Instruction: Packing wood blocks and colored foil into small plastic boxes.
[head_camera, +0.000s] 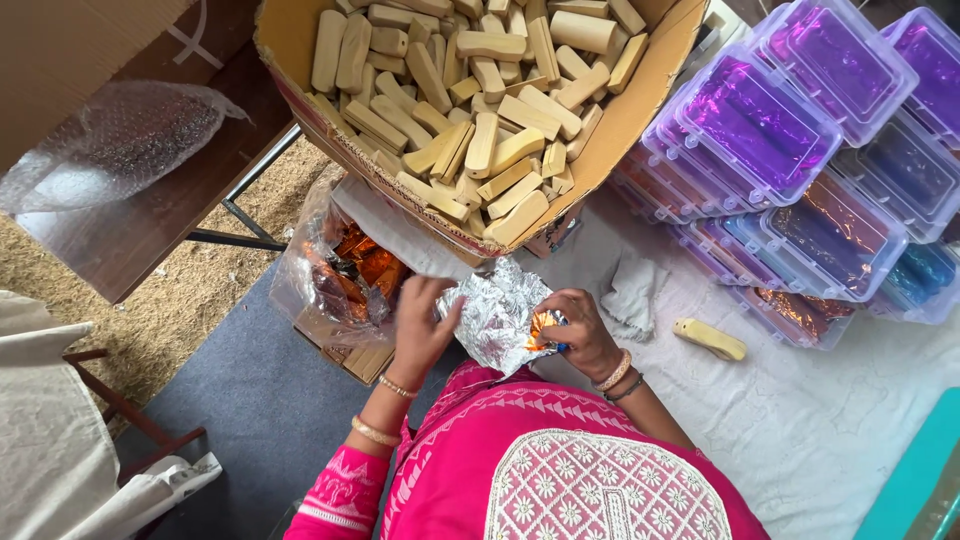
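Watching from my end, both hands are bunched on a crumpled silver foil sheet (495, 312) right in front of the pink top. The left hand (420, 325) grips its left edge, fingers curled over it. The right hand (575, 330) is closed on the right edge, pinching an orange foil bit (543, 328) too. Just above sits a cardboard box (620, 120) full of pale wooden blocks (480, 100), purple-lidded plastic cases (780, 130) stacked off right, one loose block (710, 340) on the white cloth (820, 420).

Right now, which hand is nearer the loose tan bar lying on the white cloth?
Right. The right hand is beside the tan bar, apart from it; the left hand is across the foil sheet.
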